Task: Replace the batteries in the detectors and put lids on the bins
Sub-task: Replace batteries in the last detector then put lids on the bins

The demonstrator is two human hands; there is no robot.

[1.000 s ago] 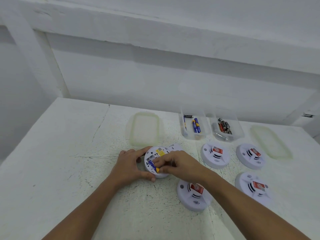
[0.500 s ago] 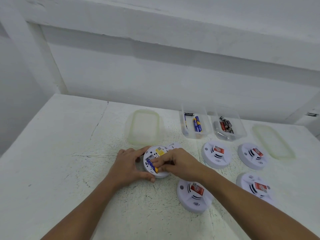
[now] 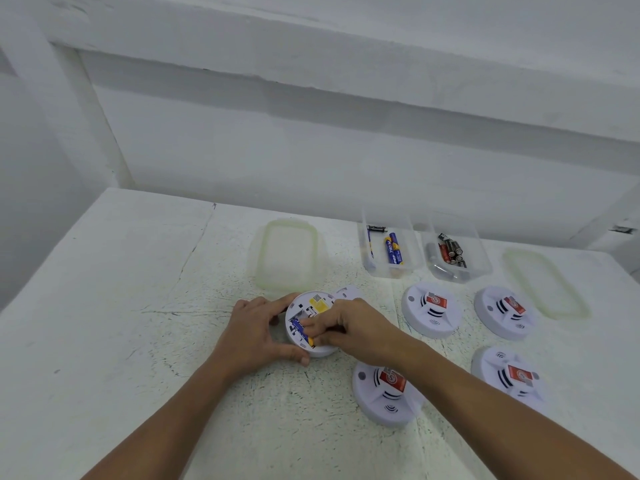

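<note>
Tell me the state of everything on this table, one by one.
open detector, on its back, cover off, gripped by left hand.
blue battery, in the compartment, pinched by right hand.
detached cover, lying behind the open detector.
other four detectors, face up, untouched.
left bin, unlidded, batteries inside.
right bin, unlidded, batteries inside.
two lids, flat on the table.

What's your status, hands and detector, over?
Left hand grips upturned round white detector. Right hand pinches blue-and-yellow battery in its bay. Both clear plastic bins unlidded. No obstruction seen.
</note>
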